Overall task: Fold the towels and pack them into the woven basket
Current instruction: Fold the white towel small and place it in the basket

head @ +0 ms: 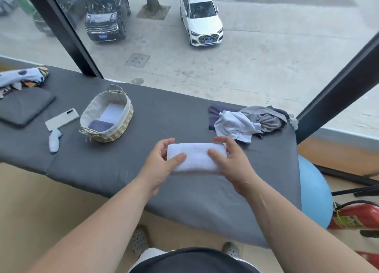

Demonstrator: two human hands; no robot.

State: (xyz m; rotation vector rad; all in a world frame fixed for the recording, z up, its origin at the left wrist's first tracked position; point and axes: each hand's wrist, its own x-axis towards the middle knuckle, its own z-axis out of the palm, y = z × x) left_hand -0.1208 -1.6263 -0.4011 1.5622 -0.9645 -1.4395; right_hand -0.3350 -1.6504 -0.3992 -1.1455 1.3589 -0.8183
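Note:
A folded white towel (pixel 196 157) lies on the grey padded table (pixel 164 116) in front of me. My left hand (pixel 162 162) grips its left end, thumb on top and fingers behind. My right hand (pixel 229 159) grips its right end the same way. The woven basket (pixel 121 127) with a cloth lining stands to the left and farther back; a white folded towel and a dark blue one lie inside it. A heap of unfolded towels (pixel 248 120), white, grey and dark blue, sits at the table's back right.
A white phone (pixel 62 119), a small pale cloth item (pixel 55 140), a dark cushion (pixel 22 107) and patterned fabric (pixel 24 76) lie at the left. A window runs behind the table. A blue exercise ball (pixel 313 192) and a red fire extinguisher (pixel 356 215) stand at the right.

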